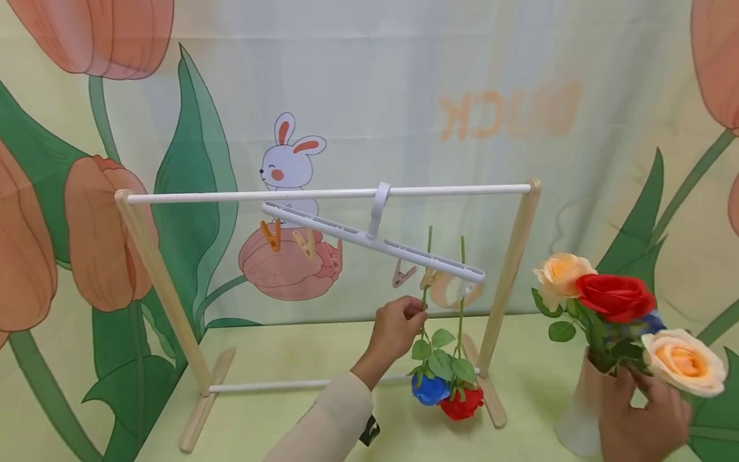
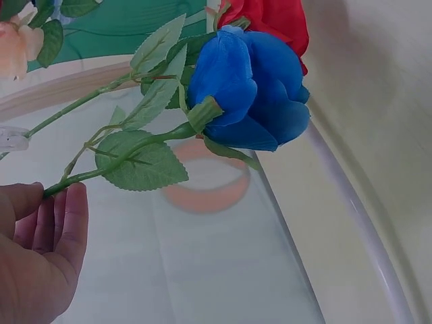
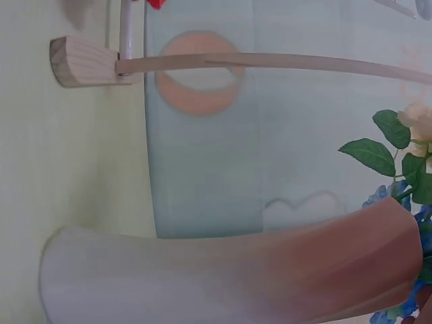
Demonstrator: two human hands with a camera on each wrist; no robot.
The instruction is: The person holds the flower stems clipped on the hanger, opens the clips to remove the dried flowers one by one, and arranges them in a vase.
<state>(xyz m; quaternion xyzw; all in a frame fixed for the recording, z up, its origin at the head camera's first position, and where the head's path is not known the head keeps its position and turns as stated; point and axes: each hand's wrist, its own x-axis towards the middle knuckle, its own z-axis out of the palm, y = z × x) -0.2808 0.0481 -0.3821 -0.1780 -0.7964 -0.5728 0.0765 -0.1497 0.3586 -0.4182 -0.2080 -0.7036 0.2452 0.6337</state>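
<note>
Rack (image 1: 160, 282) with a hanger (image 1: 374, 241) on it, tipped down to the right. Left hand (image 1: 398, 327) has fingers pinching the blue rose (image 1: 430, 389) by its stem (image 2: 88, 175); it dangles head-down off a clip (image 1: 428, 278), next to a red rose (image 1: 462, 405). Then a vase (image 1: 579, 410), where the right hand's (image 1: 643, 417) fingers look pinched just under a peach rose (image 1: 684, 363).

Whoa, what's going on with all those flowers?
A person is busy with roses. The left hand pinches the stem of a blue rose, which points head down under a tilted hanger hooked on a white rod. A red rose is head down beside it. The right hand is by a vase of more flowers, just below a peach rose; whether it grips a stem is hard to tell.
</note>
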